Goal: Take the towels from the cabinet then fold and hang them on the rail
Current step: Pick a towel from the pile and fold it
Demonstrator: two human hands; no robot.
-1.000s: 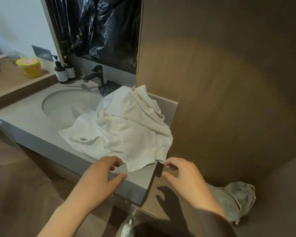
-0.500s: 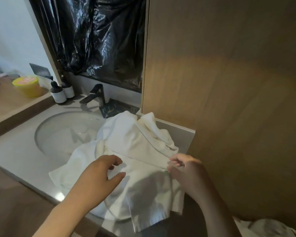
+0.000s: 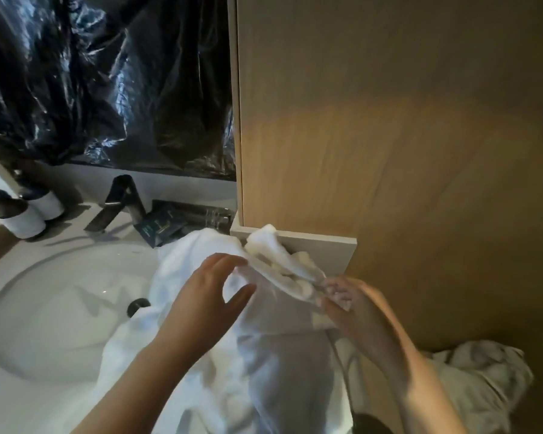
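Observation:
A crumpled white towel [image 3: 279, 355] lies heaped on the right end of the grey vanity counter [image 3: 323, 245], spilling over the basin's edge and the front. My left hand [image 3: 207, 296] is spread over the towel's middle, fingers curved and thumb apart, fingertips at a raised fold. My right hand [image 3: 355, 308] pinches the towel's right edge beside the counter's corner; the view is blurred there. No cabinet or rail is in view.
A round basin [image 3: 60, 296] with a dark faucet [image 3: 119, 198] sits left of the towel. Two pump bottles [image 3: 19, 214] and a dark packet [image 3: 159, 227] stand behind. Black plastic [image 3: 107, 83] covers the mirror. A wooden panel [image 3: 389, 151] rises at right, with a grey cloth [image 3: 483, 377] on the floor below.
Both hands moved forward from the counter's front edge onto the towel. The right hand has taken hold of the towel's right edge, and the camera has come closer.

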